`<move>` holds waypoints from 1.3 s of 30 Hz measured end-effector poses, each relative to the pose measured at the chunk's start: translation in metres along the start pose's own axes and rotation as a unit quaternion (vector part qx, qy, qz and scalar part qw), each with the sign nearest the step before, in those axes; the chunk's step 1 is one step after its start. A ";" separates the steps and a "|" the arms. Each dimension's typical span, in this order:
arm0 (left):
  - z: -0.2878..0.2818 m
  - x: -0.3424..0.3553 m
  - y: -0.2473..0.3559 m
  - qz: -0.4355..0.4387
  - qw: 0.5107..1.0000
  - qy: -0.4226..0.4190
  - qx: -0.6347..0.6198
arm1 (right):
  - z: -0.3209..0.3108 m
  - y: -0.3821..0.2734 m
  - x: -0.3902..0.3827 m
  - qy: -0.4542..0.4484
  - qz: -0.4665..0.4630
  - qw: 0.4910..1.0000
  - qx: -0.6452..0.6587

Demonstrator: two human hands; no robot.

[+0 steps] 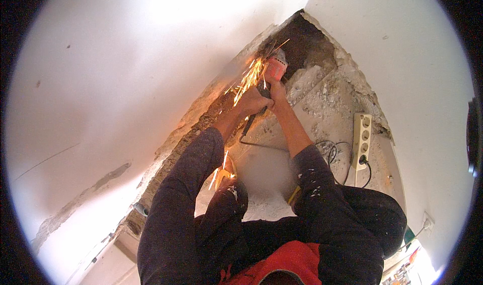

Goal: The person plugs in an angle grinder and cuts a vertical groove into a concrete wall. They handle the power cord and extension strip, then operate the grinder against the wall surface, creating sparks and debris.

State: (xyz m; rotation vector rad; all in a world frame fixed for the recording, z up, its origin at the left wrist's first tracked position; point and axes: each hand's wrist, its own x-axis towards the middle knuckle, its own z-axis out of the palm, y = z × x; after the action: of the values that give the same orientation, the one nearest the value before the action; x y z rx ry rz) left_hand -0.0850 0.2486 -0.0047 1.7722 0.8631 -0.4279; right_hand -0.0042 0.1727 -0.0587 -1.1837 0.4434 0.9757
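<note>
Both my hands hold an angle grinder point(271, 71) with an orange-red body, pushed into the corner where two white walls meet. My left hand point(251, 101) grips the rear of the tool. My right hand point(275, 79) wraps the body closer to the disc. Orange sparks point(246, 81) spray from the disc down along the broken base of the left wall point(201, 114). The disc itself is hidden behind the tool and the sparks. My dark sleeves are speckled with white dust.
A dark hole with broken plaster point(307, 43) gapes in the corner above rubble on the floor. A white power strip point(361, 140) with black cables lies on the dusty floor at right. A wall socket point(426, 220) sits at lower right. My knees crouch below.
</note>
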 end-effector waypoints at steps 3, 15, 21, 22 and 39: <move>0.001 0.000 0.000 -0.002 0.999 -0.004 -0.039 | -0.001 0.002 0.003 -0.001 -0.003 1.000 -0.012; 0.000 0.001 0.000 -0.013 0.998 -0.031 -0.055 | -0.006 0.010 0.014 -0.003 0.009 1.000 -0.007; 0.001 0.001 0.001 -0.020 0.996 -0.042 -0.074 | -0.003 0.003 0.005 -0.001 -0.003 0.999 -0.041; 0.001 0.001 0.001 -0.016 0.996 -0.055 -0.072 | -0.003 0.003 0.003 0.000 0.000 1.000 -0.023; -0.001 -0.003 0.000 0.027 0.997 -0.039 -0.060 | 0.002 0.000 -0.006 -0.016 0.007 1.000 0.010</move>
State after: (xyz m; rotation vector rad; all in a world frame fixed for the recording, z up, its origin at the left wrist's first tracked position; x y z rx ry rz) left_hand -0.0869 0.2484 -0.0028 1.6539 0.7694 -0.3998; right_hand -0.0074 0.1724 -0.0535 -1.1469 0.4348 0.9991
